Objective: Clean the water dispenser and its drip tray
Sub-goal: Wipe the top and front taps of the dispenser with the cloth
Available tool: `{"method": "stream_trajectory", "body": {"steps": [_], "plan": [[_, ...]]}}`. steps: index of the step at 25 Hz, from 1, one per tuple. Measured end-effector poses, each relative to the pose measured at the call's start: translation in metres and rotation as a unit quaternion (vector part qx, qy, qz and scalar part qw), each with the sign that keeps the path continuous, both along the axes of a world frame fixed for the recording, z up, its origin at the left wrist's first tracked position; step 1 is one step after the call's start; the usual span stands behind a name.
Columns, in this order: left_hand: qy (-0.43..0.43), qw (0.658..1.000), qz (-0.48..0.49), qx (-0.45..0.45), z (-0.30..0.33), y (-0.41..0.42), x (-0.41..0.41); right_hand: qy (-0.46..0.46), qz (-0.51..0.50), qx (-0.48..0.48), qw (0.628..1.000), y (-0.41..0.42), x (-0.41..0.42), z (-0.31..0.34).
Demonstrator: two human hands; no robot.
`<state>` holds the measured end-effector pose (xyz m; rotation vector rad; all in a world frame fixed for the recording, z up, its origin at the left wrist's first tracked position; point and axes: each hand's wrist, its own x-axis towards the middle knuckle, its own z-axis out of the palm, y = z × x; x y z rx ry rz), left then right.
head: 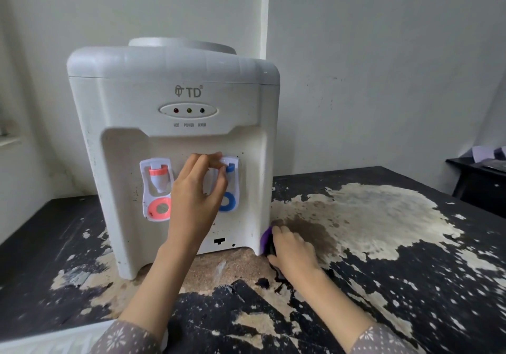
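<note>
Patterned grey sleeves (128,337) edge the bottom of the view, two bare forearms reaching out from them over the peeling black-painted surface (410,285). On that surface stands the white plastic tabletop water dispenser (175,102), its right front foot beside a pale, worn patch.

Left hand (195,189): raised into the dispenser's recess, fingers (216,162) curled around the blue tap (229,167) and its white housing, thumb lying lower on the same fitting. The hand covers most of that tap; only the blue lever tip and part of the blue ring below it show.

Right hand (290,247): low at the dispenser's right front corner, fingers bent over a purple cleaning pad (266,240) and pressing it against the white casing. Little of the pad shows, so its shape is hard to tell; something dark lies under the hand, unclear.

Writing on the front reads "TD" with a round logo, and under three small lamps, "HOT", "POWER", "WARM". A pink tap (158,174) sits left of the hand. No drip tray can be made out beneath the taps.
</note>
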<state>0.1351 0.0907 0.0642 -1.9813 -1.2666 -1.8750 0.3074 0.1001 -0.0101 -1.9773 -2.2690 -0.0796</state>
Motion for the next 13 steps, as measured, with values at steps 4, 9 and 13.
{"method": "stream_trajectory", "body": {"steps": [4,9,13], "plan": [[0.026,1.0,-0.002,-0.005,0.003,-0.001,-0.005,0.157,0.023,0.016,0.987,-0.009,0.027,0.022],[0.031,0.999,-0.006,-0.008,0.004,-0.003,-0.006,0.319,0.096,0.342,0.879,-0.005,0.029,0.076],[0.044,0.999,-0.008,-0.01,0.003,-0.004,-0.008,0.179,0.183,0.456,0.852,0.015,0.011,0.084]]}}
